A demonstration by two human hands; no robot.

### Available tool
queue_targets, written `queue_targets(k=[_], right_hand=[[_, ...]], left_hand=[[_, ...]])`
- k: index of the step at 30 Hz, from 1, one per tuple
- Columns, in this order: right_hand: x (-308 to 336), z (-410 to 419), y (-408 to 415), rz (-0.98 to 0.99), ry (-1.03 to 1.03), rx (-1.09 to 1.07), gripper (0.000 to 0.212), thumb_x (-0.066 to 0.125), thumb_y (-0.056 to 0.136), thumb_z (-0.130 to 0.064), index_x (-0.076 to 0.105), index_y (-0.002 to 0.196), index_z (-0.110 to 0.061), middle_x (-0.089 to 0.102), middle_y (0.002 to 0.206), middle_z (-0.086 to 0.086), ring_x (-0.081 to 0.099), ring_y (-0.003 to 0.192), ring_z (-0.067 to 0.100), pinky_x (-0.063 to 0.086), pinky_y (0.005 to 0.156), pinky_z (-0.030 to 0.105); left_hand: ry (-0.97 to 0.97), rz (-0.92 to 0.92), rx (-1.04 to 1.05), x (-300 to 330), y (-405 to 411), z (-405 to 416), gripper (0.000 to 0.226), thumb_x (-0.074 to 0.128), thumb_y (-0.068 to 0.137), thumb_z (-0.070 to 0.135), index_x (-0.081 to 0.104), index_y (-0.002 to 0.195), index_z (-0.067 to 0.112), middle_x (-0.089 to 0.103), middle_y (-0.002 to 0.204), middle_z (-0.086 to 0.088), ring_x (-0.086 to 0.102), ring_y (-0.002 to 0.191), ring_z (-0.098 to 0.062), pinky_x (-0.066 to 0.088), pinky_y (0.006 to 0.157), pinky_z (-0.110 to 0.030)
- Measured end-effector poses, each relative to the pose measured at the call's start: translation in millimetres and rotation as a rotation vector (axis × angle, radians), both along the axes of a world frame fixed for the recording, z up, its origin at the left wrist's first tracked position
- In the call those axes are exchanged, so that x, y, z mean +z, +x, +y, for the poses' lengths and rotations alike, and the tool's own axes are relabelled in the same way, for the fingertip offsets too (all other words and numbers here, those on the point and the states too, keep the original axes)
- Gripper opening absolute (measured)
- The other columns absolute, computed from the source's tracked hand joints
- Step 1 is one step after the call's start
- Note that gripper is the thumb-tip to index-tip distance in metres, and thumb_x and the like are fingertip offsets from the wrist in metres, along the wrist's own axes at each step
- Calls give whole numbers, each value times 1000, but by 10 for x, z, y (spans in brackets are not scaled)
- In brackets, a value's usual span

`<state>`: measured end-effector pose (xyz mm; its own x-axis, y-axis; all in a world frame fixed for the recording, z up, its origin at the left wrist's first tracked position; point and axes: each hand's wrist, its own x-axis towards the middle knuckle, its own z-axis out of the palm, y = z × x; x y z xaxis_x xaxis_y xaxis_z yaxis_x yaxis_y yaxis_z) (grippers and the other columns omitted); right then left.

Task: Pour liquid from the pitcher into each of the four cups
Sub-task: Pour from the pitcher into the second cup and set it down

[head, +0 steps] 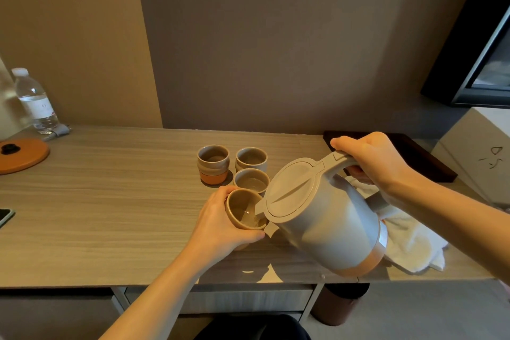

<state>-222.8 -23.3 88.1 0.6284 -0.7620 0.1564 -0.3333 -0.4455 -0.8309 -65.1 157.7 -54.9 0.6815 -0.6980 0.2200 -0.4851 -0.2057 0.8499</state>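
Right hand (378,160) wraps fist round handle of pitcher (323,212), tipped, spout over near cup (245,211). Left hand (220,218) curls round that cup, tilts it. Water lands inside.

Risk: tip too far, water jumps over rim, wets fingers and desk (110,201). Cup could slip.

Three other cups (214,164) just behind, crowded; pitcher could bump them. White towel (414,240) lies under pitcher's back. Water bottle (36,102) far left.

No legible txt anywhere.
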Motion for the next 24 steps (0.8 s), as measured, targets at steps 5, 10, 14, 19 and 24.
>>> queue_targets(k=[5,10,14,19,24], right_hand=[[-1,-10,0,9,-5,4,47,58,85,-27,63,75,19,52,60,18,43,49,22,41,51,27],[4,-9,15,1,-14,-3,46,58,86,-27,65,74,17,54,62,17,45,52,22,42,52,26],[9,-10,20,1,-8,-6,46,58,87,-27,65,73,17,52,59,16,45,50,20,42,52,26],[10,-17,23,-5,-17,-19,45,59,87,-27,65,71,15,50,52,10,46,51,20,43,52,25],[9,-23,22,3,-18,-15,45,59,87,-27,65,69,15,49,47,7,44,47,18,42,50,23]], left_hand=[[-11,11,10,-34,-1,-2,84,94,46,37,44,114,41,57,113,17,54,106,-6,51,85,-26],[-20,43,24,-56,-13,-15,84,94,47,35,45,115,40,57,113,17,55,106,-7,50,83,-23],[-30,71,32,-69,-32,-30,84,94,48,32,45,116,39,57,114,16,55,106,-8,47,80,-20],[-48,91,36,-89,-51,-30,83,94,48,31,46,116,38,58,112,15,55,106,-7,49,82,-22],[-60,111,36,-113,-66,-29,83,94,47,32,47,116,37,58,112,16,55,106,-6,49,81,-22]])
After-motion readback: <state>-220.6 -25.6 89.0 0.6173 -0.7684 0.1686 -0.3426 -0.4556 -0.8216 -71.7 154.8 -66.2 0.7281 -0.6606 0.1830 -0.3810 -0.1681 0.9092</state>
